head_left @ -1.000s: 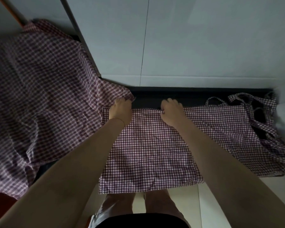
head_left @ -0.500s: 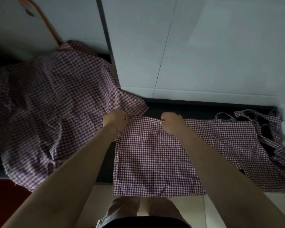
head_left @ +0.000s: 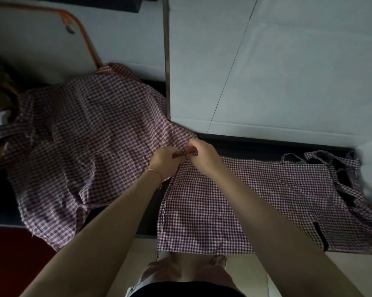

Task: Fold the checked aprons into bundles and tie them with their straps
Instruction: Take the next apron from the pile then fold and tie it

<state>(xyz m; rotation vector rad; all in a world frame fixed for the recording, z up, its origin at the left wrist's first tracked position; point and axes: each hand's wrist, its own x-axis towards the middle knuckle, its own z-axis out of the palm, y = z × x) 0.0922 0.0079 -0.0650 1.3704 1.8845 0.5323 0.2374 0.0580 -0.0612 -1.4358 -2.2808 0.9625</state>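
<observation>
1. The folded apron (head_left: 202, 215) lies flat on the dark worktop (head_left: 266, 144), its near edge hanging over the worktop's front lip above the person's knees.
2. Its straps (head_left: 339, 168) trail to the right end, near a pale wall.
3. The left hand (head_left: 164, 161) and right hand (head_left: 200, 153) meet at the apron's far left corner, both pinching cloth there.
4. A rumpled pile of checked aprons (head_left: 80, 146) fills the worktop on the left, touching both hands.
</observation>
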